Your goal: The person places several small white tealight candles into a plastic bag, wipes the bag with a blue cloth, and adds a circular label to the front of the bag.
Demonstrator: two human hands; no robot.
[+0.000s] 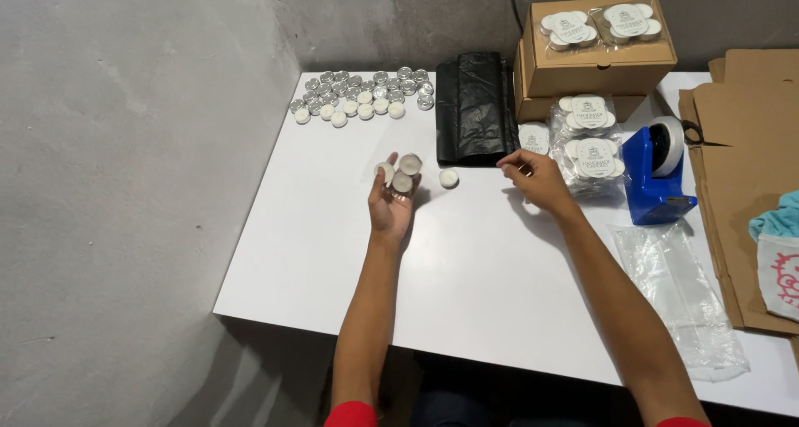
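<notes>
Your left hand is turned palm up, cupping three tea lights just left of the black plastic bags. A single tea light lies on the white surface below those bags. Your right hand, right of it, has its fingers pinched narrow; what they hold I cannot tell.

You get even, soft overhead light on the white counter; faint shadows trail your arms, the view is sharp, and the edges perhaps bow slightly.
</notes>
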